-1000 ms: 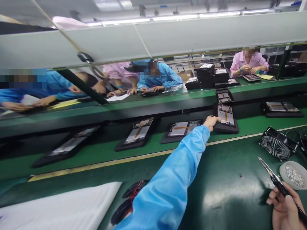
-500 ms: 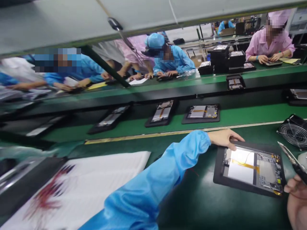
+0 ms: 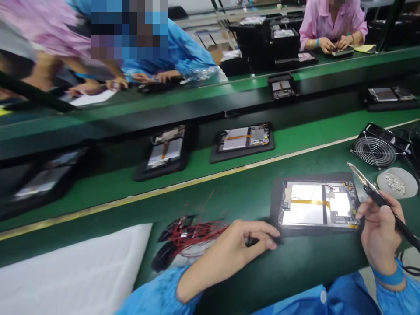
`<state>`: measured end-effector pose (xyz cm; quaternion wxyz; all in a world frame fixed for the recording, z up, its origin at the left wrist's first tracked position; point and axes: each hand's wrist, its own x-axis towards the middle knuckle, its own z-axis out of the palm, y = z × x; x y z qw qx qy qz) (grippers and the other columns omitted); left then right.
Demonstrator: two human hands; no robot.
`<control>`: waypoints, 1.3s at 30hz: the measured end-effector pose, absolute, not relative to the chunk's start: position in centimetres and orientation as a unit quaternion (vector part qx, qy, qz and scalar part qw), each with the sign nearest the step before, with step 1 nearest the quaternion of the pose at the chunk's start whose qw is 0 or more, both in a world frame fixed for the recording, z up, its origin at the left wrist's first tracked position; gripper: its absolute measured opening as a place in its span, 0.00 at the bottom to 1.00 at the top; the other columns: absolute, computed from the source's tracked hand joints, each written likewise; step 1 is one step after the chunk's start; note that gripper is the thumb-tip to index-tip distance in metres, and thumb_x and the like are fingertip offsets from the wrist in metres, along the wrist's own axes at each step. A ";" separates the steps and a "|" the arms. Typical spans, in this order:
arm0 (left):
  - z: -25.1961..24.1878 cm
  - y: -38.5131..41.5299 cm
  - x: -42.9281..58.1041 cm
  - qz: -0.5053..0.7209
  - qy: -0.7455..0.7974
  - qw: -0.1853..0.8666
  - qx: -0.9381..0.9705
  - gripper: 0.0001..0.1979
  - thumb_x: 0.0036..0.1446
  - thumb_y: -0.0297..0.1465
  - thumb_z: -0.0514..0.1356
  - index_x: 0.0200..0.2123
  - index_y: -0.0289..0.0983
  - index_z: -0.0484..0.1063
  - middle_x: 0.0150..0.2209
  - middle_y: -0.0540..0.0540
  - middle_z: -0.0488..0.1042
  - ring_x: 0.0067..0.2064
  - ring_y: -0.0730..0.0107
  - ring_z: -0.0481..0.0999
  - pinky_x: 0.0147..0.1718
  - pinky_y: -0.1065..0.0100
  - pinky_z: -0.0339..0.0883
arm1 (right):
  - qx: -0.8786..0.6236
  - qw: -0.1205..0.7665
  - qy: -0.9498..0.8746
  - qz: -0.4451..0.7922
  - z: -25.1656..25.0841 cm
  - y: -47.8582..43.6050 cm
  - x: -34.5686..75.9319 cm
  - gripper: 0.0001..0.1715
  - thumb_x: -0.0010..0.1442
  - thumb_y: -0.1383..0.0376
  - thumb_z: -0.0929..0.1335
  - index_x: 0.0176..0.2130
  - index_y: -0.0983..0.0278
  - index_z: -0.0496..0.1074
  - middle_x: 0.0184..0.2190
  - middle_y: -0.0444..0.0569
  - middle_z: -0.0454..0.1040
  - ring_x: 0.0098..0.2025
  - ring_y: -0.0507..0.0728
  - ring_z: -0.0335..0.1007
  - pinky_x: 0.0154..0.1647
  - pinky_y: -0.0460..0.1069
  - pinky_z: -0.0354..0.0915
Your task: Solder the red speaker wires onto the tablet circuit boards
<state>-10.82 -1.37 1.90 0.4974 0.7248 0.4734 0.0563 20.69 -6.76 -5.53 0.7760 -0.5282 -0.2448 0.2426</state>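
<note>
A tablet circuit assembly [image 3: 316, 203] with silver panels, a yellow ribbon strip and a green-gold board lies face up in a black tray on the green bench. My left hand [image 3: 236, 253] rests at the tray's lower left corner, fingers curled, and I cannot tell whether it grips the corner. My right hand [image 3: 380, 232] is shut on a soldering iron [image 3: 374, 192], whose bare tip points up and away, right of the tablet and apart from it. A bundle of red wires [image 3: 192, 234] lies left of my left hand.
A wire-guarded fan [image 3: 374, 151] and a round dish of metal scraps [image 3: 397, 183] sit at the bench's right. A white sheet [image 3: 65, 271] lies at the left. Trays with tablets [image 3: 243, 142] ride a green conveyor beyond the yellow-striped edge. Co-workers [image 3: 333, 30] work across the line.
The tablet tray now sits on the bench, left of its earlier spot. My left hand has moved from its top edge to the near corner. My right hand has risen into view with the iron.
</note>
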 end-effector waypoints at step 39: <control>-1.3 -0.9 -4.8 0.274 0.193 0.161 0.928 0.04 0.73 0.26 0.64 0.44 0.39 0.79 0.45 0.44 0.86 0.51 0.59 0.82 0.54 0.57 0.79 | -0.590 0.618 -0.466 0.228 -2.8 -12.9 19.9 0.17 0.74 0.66 0.73 0.60 0.56 0.77 0.49 0.48 0.78 0.43 0.57 0.84 0.51 0.53 0.79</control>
